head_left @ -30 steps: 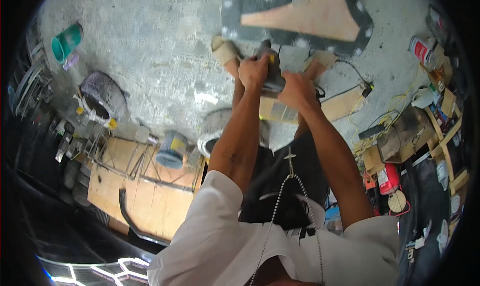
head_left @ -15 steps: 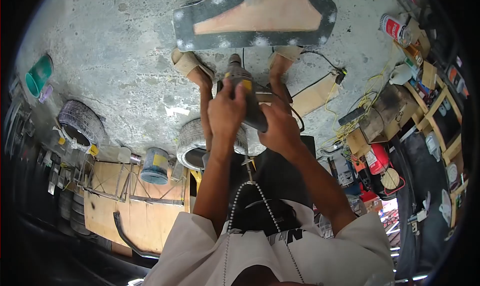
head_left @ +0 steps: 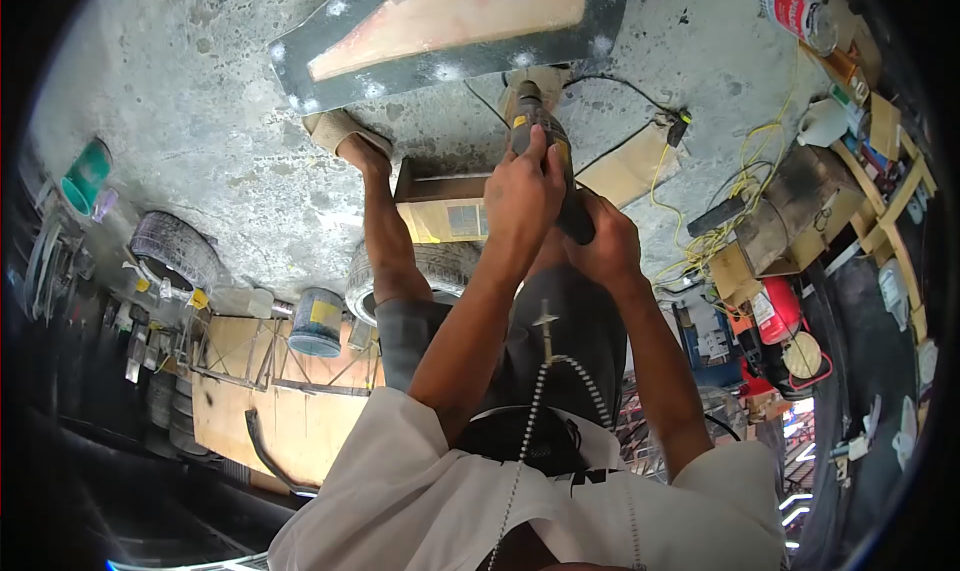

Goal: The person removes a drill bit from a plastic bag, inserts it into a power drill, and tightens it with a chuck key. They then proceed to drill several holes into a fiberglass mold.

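Observation:
A corded power drill (head_left: 566, 161) is held between my two hands, its chuck end aimed forward. My left hand (head_left: 522, 199) wraps around the drill's body near the front, index finger stretched along it. My right hand (head_left: 608, 243) grips its rear end, lower and to the right. Just beyond the chuck lies a dark flat panel (head_left: 450, 68) with white spots along its border and a pale, reddish-tan inset (head_left: 440, 31). In this view the chuck sits close below the panel's near edge.
A cardboard box (head_left: 440, 223) and a tire (head_left: 415, 271) lie between and beside my legs. Leftward are another tire (head_left: 185, 243), a blue bucket (head_left: 317, 323) and a green container (head_left: 87, 176). Yellow cord (head_left: 738, 196), a red-labelled can (head_left: 788, 11) and clutter fill the right side.
The drill and both my hands have shifted right in view, while the panel has slid left and tilted. My left leg has spread outward, showing the cardboard box.

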Demonstrator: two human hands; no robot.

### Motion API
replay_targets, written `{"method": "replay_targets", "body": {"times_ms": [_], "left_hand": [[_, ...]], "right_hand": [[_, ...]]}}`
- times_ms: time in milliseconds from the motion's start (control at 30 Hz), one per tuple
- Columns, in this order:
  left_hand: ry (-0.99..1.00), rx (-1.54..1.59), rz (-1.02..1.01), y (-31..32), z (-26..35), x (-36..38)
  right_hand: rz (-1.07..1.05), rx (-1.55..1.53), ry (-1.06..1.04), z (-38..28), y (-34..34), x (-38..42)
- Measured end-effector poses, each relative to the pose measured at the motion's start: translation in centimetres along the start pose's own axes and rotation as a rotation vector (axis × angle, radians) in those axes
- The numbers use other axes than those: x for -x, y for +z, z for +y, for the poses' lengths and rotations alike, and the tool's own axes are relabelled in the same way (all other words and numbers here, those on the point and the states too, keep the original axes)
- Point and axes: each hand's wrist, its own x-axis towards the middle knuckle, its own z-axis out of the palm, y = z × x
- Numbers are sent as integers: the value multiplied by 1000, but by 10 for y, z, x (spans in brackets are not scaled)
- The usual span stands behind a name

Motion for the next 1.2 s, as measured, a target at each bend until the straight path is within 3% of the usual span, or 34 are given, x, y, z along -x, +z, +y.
{"method": "replay_targets", "body": {"times_ms": [467,633,867,1200], "left_hand": [[27,-72,92,25,16,12],[-15,-113,65,25,19,8],[-45,-162,27,13,71,-21],[-106,-153,-66,-3,67,-32]], "right_hand": [[3,-53,-68,41,-1,3],[7,-90,41,26,3,2],[63,-286,177,22,-1,-9],[-37,-166,282,-1,-13,-14]]}}
